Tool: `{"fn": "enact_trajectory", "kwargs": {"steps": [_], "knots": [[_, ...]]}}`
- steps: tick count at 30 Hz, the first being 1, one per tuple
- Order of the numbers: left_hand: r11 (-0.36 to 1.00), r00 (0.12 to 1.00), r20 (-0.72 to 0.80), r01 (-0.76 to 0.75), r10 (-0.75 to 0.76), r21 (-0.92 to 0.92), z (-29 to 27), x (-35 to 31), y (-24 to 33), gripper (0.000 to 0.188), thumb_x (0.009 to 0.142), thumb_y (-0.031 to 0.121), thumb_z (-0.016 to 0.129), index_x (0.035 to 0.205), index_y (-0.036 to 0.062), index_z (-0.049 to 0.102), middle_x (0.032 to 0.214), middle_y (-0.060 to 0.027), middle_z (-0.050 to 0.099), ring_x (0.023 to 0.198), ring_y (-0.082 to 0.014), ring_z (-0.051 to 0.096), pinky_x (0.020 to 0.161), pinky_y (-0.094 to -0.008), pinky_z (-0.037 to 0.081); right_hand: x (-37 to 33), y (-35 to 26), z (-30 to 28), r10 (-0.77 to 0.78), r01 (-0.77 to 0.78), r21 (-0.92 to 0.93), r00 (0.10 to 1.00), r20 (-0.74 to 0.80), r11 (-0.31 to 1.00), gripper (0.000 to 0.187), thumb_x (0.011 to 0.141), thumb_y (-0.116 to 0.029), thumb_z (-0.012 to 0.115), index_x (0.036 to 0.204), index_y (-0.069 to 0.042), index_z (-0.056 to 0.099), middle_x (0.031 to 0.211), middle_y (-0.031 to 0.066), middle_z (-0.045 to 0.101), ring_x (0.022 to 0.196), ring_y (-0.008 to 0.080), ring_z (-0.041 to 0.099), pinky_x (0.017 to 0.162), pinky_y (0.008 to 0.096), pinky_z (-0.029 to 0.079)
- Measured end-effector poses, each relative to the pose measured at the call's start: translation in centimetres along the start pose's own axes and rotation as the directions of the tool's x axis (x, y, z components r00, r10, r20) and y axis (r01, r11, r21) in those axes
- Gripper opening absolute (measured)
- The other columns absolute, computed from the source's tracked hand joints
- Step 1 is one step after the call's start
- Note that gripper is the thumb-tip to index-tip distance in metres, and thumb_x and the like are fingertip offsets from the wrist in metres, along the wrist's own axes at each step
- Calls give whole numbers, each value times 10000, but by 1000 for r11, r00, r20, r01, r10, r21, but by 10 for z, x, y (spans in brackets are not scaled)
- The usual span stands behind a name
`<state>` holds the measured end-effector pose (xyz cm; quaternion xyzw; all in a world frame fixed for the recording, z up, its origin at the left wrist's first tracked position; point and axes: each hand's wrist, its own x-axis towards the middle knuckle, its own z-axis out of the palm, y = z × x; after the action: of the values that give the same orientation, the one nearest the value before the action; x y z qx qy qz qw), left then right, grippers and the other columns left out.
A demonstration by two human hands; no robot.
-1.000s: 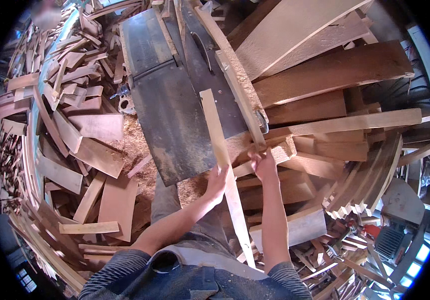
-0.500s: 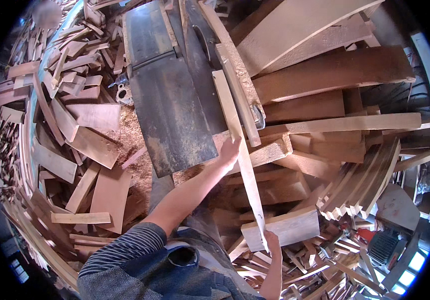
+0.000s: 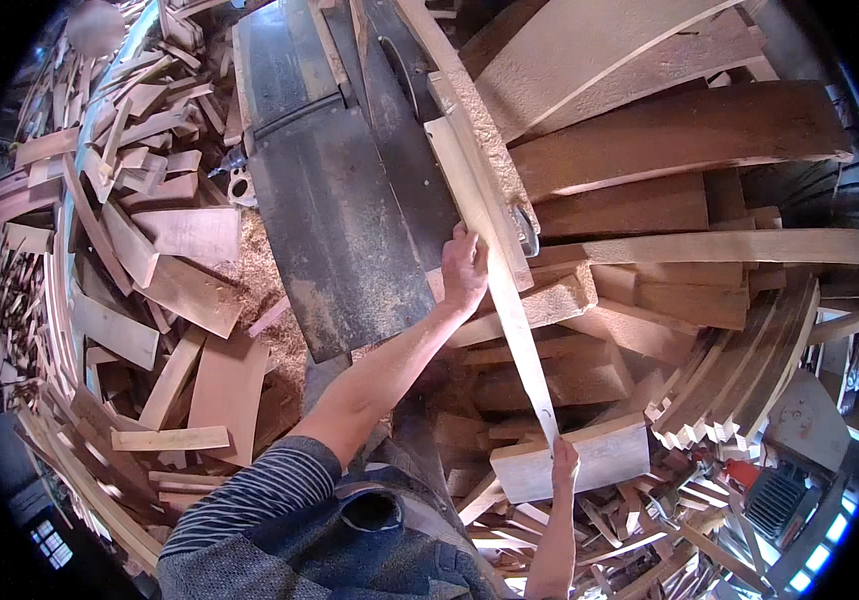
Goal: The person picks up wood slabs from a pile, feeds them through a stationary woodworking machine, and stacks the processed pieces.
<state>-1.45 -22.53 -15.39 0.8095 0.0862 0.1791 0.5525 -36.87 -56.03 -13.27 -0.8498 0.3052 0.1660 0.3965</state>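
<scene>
The strip [image 3: 513, 312] lies along the guide [image 3: 517, 264], far end over the table [image 3: 340, 220]. I have the right hand [image 3: 565, 462] clamped on its near end; the left hand [image 3: 466, 268] touches its left edge, grip unclear. Aligning, I judge; moving it calls for even side pressure.

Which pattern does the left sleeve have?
The left sleeve has dark and light stripes, best seen in the head view.

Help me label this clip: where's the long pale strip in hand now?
In the head view, the pale strip slants right of centre, its far half beside the wooden guide, left hand about midway, right hand at its near end.
</scene>
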Motion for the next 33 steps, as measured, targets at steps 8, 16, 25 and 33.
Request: {"fn": "enact_trajectory", "kwargs": {"steps": [8,16,25,33], "knots": [[999,999,-35,-25,24,-39,-2,7,8,111,869,6,659,951,18,584,1133,-160,622,855,-353,565,760,-452,468,9,23,9,6,-5,51,1000,-22,999,371,999,-359,625,959,-2,716,708,-19,573,639,92,492,561,289,397],[999,999,-31,-19,18,-29,-5,25,1,134,847,14,673,964,29,609,1110,-133,625,838,-340,557,744,-440,466,21,15,19,-55,56,48,998,-31,997,423,992,-378,587,855,15,666,652,122,576,620,187,546,555,398,413],[998,998,-49,-43,45,44,-1,36,-15,216,890,56,698,1102,39,660,1228,-107,648,883,-286,621,802,-399,510,27,5,21,-34,34,28,999,-8,999,409,983,-393,597,1044,-12,734,823,161,693,750,202,640,662,373,491],[995,998,-48,-47,52,90,-6,52,-15,171,885,61,692,1053,51,663,1182,-115,665,848,-284,634,756,-396,512,42,2,27,68,-69,26,997,25,997,391,967,-343,644,1068,21,742,923,172,748,845,235,689,773,384,530]]}}
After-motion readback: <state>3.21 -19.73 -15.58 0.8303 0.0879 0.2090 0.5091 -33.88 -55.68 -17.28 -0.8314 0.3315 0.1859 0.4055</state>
